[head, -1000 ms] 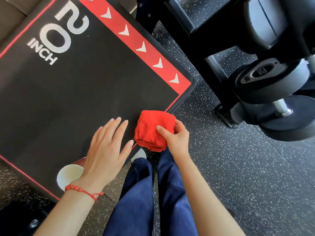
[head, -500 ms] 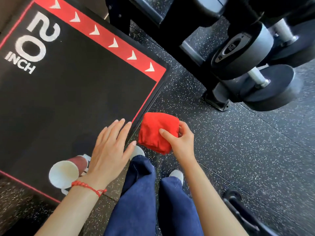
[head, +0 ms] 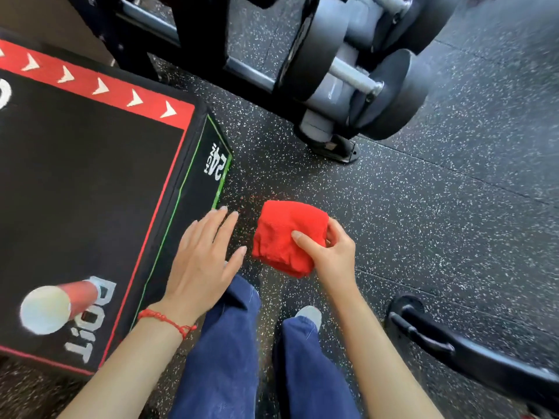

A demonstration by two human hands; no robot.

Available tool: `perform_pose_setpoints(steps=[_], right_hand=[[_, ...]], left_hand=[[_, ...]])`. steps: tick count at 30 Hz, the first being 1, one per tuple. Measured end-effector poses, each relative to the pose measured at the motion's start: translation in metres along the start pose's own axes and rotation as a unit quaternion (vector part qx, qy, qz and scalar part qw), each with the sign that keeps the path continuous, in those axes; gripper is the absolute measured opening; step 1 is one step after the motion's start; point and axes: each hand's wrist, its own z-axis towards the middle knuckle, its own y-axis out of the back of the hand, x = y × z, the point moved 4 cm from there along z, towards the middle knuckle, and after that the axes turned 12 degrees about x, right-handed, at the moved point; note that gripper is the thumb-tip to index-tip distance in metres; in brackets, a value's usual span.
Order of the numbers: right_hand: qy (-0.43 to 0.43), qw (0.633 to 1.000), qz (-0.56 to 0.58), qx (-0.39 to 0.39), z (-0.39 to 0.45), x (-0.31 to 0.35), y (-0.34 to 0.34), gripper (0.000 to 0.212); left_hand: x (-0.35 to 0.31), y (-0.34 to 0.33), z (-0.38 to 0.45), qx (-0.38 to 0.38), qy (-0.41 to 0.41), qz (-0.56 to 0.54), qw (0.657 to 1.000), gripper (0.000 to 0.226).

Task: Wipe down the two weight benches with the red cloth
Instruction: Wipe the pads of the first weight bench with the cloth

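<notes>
Head view: we look down at a gym floor (head: 423, 222), black rubber w/ white specks. Our right hand (head: 329, 252) grips the red cloth (head: 284, 237), bunched into a wad, fingers (head: 305, 241) closed around it w/ thumb across the front; the cloth is held in the air above the floor, just right of the plyo box (head: 84, 192) and clear of it. Our left hand (head: 202, 258) is flat and empty, fingers spread, over the box's near corner edge; whether it touches the box we cannot tell. A red string bracelet (head: 165, 320) sits on the left wrist. The box is black w/ a red arrow border on top and a green-lined side panel marked "24". A paper cup (head: 45, 308) w/ a red wall stands on the box top, near left. Blue trouser legs (head: 223, 352) and one light shoe tip (head: 308, 314) show below the hands. Dumbbells (head: 348, 71) rest on a dark rack (head: 169, 28) at top, somewhat blurred. A black metal frame foot (head: 429, 334) lies on the floor at lower right.
</notes>
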Motion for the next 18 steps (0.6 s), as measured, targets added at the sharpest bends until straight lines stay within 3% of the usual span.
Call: perform_pose_setpoints(steps=[10, 18], right_hand=[[0.011, 0.986, 0.089, -0.142, -0.084, -0.031, 0.154, 0.031], [0.028, 0.949, 0.173, -0.263, -0.157, -0.055, 0.236, 0.030]], left_hand=[[-0.140, -0.046, 0.008, 0.027, -0.125, 0.075, 0.989, 0.057], [-0.249, -0.072, 0.010, 0.037, -0.261, 0.130, 0.956, 0.055]])
